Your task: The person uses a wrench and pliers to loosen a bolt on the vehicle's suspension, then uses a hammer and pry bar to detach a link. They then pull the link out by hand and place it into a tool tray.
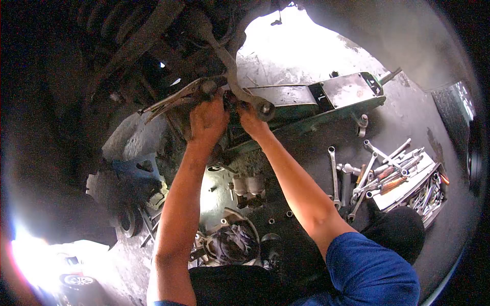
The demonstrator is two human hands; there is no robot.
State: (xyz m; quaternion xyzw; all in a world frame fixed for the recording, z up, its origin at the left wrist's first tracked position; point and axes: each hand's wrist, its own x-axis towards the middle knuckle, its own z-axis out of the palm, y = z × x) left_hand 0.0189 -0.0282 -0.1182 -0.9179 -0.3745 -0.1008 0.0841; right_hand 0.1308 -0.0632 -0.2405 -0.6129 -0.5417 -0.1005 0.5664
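Observation:
Both my hands are raised under a vehicle, among dark suspension parts. My left hand [208,118] is closed, its fingers reaching up beneath a rusty suspension arm [176,98]. Close beside it, my right hand [250,121] has its fingers curled at a dark part behind a bent metal bar [232,76]. That bar ends in a round eye [265,108] just right of my right fingers. Shadow and the fingers themselves hide what either hand grips. A coil spring [115,20] shows at the upper left.
A green floor jack [306,109] stretches behind my hands to the right. Several wrenches [333,171] and other tools lie on and around a tray [429,222] at the lower right. A dark cloth [232,244] and metal cylinders [248,184] lie on the floor below.

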